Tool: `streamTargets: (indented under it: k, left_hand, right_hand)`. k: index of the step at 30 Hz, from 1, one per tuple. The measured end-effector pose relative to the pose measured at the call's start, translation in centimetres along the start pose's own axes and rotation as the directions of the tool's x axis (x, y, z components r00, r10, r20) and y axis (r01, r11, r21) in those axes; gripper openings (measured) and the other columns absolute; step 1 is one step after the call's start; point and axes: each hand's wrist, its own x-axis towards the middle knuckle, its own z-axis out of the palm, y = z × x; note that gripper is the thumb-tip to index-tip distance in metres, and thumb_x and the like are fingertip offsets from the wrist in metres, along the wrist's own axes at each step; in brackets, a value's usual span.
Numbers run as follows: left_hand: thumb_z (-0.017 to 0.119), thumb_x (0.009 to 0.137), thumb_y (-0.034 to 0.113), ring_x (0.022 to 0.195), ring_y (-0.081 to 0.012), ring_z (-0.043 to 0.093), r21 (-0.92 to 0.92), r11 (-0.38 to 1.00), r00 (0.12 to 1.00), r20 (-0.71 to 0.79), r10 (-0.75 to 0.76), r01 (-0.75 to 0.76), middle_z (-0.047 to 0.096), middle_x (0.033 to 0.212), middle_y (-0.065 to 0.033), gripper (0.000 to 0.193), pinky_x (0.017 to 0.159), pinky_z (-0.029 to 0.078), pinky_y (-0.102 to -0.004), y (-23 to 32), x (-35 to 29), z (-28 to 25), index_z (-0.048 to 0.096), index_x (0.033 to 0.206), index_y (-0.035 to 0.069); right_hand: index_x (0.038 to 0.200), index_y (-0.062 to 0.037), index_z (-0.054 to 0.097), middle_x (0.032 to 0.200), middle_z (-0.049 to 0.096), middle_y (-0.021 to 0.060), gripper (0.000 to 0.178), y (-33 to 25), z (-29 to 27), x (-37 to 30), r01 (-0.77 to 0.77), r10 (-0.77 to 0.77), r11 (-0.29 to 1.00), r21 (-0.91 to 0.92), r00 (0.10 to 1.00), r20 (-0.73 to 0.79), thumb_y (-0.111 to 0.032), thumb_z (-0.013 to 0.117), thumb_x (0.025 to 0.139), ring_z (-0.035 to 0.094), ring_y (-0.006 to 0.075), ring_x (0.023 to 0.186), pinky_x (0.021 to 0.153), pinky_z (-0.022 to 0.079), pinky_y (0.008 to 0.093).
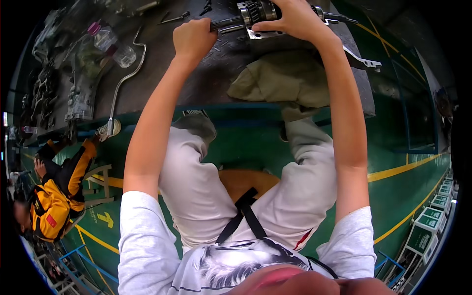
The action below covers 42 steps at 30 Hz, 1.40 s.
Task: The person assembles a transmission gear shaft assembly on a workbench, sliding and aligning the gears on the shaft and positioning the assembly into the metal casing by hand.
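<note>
A metal gear shaft assembly (pixel 255 12) lies across the far part of a dark metal workbench (pixel 206 83). My left hand (pixel 194 37) is closed around the thin left end of the shaft. My right hand (pixel 290 17) grips over the gear cluster in the middle of it. A flat bracket (pixel 263 34) sits just under the gears. A crumpled khaki cloth (pixel 282 78) lies on the bench between my forearms, near its front edge.
A plastic bottle (pixel 110 42), a bent metal rod (pixel 125 73), loose tools (pixel 174 18) and engine parts (pixel 78 98) cover the bench's left side. A forked metal part (pixel 364 61) lies at right. A person in a yellow jacket (pixel 54 196) crouches on the green floor at left.
</note>
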Motion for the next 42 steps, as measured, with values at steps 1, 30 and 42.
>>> streamTargets:
  k: [1,30,42]
  left_hand:
    - [0.061,0.066,0.026,0.064,-0.0335,0.062,-0.019,1.000,0.998,-0.059,-0.014,0.013,0.062,0.066,-0.0154,0.018,0.056,0.048,-0.0414,-0.2,-0.1,0.3,0.063,0.070,0.008]
    - [0.060,0.068,0.022,0.062,-0.0310,0.063,-0.046,0.999,0.999,0.052,-0.003,0.006,0.063,0.067,-0.0128,0.015,0.056,0.049,-0.0405,0.1,0.5,-0.6,0.063,0.064,0.008]
    - [0.062,0.069,0.021,0.065,-0.0299,0.063,-0.070,0.996,0.995,0.087,-0.049,0.055,0.063,0.067,-0.0126,0.014,0.057,0.048,-0.0400,0.4,0.6,-0.6,0.061,0.066,0.008]
  right_hand:
    - [0.127,-0.0065,0.048,0.119,0.054,0.0206,0.076,-0.1,0.0,0.1,-0.008,0.008,1.000,0.025,1.000,0.001,-0.044,0.074,0.067,0.049,0.0326,0.112,0.099,0.035,0.0409]
    - [0.122,-0.0070,0.053,0.118,0.057,0.0177,0.077,3.7,2.4,0.4,0.049,-0.040,0.998,0.049,0.985,-0.166,-0.047,0.077,0.061,0.053,0.0325,0.110,0.095,0.041,0.0376]
    - [0.114,-0.0058,0.060,0.105,0.063,0.0154,0.060,3.8,2.2,0.5,-0.014,0.027,0.997,0.070,0.981,-0.192,-0.051,0.065,0.075,0.060,0.0319,0.098,0.087,0.046,0.0370]
